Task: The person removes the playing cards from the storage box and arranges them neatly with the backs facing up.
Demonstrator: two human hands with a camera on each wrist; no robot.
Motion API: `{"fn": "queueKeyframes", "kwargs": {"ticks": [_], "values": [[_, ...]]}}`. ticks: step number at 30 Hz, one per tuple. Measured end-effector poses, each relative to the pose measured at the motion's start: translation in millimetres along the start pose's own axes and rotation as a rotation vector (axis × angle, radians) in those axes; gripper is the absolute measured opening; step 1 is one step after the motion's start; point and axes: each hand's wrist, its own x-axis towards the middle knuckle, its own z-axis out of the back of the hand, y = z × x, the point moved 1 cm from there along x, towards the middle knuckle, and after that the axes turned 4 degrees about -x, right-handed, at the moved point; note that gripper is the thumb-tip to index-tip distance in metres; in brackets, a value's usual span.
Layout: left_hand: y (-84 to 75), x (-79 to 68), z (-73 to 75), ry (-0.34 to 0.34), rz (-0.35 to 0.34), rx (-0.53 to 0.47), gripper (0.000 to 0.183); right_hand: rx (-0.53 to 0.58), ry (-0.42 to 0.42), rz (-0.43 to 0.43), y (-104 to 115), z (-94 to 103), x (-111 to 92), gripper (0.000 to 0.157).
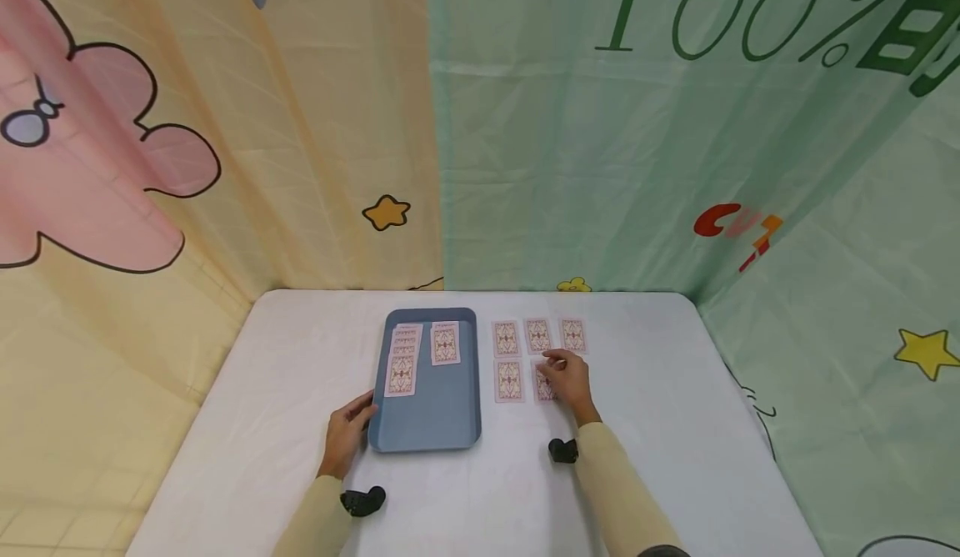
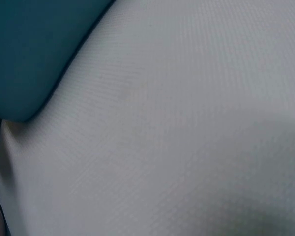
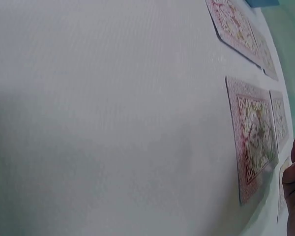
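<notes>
My left hand rests at the left edge of the blue-grey tray, its fingertips and thumb at the rim. In the left wrist view the tray fills the upper left corner. My right hand is over a face-down playing card in the nearer row right of the tray, partly covering it. The right wrist view has that card flat on the cloth, with loosely bent fingers above and beyond it. Nothing shows between those fingers.
Inside the tray, an overlapping column of cards lies at left and a smaller overlapped pile at upper right. Beside the near-row card lies another card; three cards form the row behind. White cloth covers the table; curtains hang around it.
</notes>
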Motion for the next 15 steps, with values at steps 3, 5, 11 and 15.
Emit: {"fn": "queueKeyframes", "kwargs": {"ticks": [3,5,11,15], "values": [[-0.9,-0.3,-0.6,-0.004,-0.001,0.000,0.042,0.016,0.009,0.022,7,-5.9,1,0.023],[-0.9,-0.8,-0.8,-0.005,-0.001,0.000,0.042,0.025,0.017,0.018,13,-10.4,1,0.022],[-1.9,-2.2,-1.1,-0.011,-0.010,0.003,0.042,0.028,0.042,0.069,32,-26.8,1,0.023],[-2.2,-2.1,-1.5,-0.013,-0.011,0.005,0.041,0.073,0.064,0.102,45,-39.5,1,0.025]]}}
